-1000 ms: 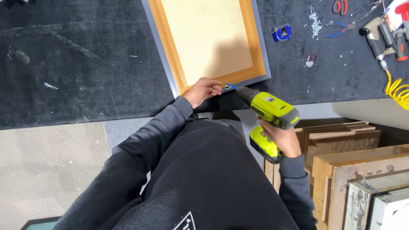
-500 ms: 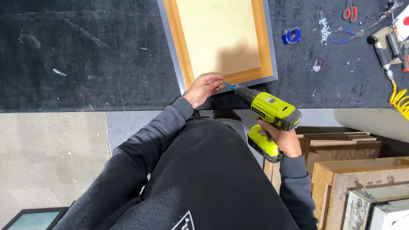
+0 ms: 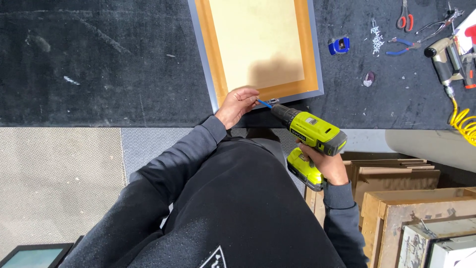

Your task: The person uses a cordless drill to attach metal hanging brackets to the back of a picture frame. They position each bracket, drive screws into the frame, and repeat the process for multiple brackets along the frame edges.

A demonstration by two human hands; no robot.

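Drill (image 3: 311, 133): lime-green and black, blue bit set at the frame's near edge.
Right hand (image 3: 327, 165): clenched around the drill's grip.
Left hand (image 3: 239, 103): fingers pressed on the frame (image 3: 213, 59), back up on the dark bench.

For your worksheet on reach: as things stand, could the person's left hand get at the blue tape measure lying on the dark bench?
Probably not easily. The left hand rests at the near edge of the picture frame, and the blue tape measure lies beyond the frame's far side. The drill in the right hand crosses that path.
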